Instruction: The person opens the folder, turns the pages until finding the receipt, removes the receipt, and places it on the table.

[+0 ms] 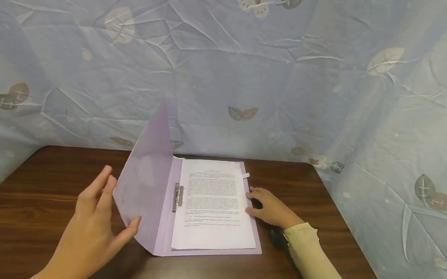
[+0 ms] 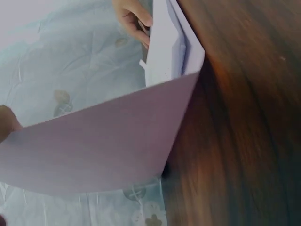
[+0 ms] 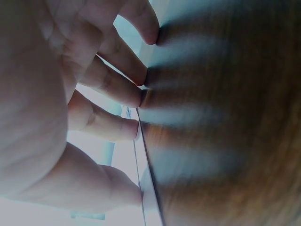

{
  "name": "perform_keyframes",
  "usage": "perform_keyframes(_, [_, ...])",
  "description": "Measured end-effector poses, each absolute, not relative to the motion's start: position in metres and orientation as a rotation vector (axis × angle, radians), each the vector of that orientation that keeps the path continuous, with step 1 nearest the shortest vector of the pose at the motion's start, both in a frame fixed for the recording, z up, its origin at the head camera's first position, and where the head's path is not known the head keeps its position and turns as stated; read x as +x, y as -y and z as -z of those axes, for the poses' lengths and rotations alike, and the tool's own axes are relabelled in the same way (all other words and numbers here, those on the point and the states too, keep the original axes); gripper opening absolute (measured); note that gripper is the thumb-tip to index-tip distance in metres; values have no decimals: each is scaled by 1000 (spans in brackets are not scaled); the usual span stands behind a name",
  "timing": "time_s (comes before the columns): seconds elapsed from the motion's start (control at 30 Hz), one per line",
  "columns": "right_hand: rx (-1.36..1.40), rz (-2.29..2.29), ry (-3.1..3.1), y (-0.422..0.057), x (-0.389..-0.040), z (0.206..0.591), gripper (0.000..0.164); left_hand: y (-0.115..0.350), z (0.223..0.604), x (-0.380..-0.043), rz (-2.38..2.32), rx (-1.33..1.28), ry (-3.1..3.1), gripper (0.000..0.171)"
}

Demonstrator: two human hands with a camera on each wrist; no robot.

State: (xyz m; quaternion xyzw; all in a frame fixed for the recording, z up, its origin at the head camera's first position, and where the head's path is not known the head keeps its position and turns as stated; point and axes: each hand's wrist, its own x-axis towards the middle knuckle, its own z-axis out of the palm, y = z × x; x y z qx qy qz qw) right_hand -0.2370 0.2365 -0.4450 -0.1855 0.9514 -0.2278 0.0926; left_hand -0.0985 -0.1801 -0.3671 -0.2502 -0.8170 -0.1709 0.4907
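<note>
A pale purple folder (image 1: 161,241) lies on the table with its front cover (image 1: 145,181) raised steeply on the left. Inside is a stack of printed paper (image 1: 212,236) beside a metal clip (image 1: 178,196) along the spine. My left hand (image 1: 90,225) is at the cover's free edge, fingers extended and thumb spread apart. In the left wrist view a bit of that hand (image 2: 7,123) shows right at the cover's edge. At the folder's right edge, my right hand (image 1: 271,207) rests with fingers spread; its fingertips (image 3: 129,129) meet the edge and the tabletop.
The dark wooden table (image 1: 34,197) stands against a crumpled pale blue curtain (image 1: 211,80) with leaf prints, which also hangs along the right side. A small white tab (image 1: 246,175) sticks out from the folder's right edge. A black device (image 1: 277,237) sits under the right wrist.
</note>
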Motion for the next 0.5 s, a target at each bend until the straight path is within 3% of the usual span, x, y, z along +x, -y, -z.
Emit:
perform_keyframes(0.4, [-575, 688, -2811, -238, -234, 442, 59, 183, 371, -96, 261, -433, 1713, 53])
perform_keyframes(0.5, [-560, 690, -2807, -237, -234, 441, 59, 189, 372, -86, 211, -419, 1875, 62])
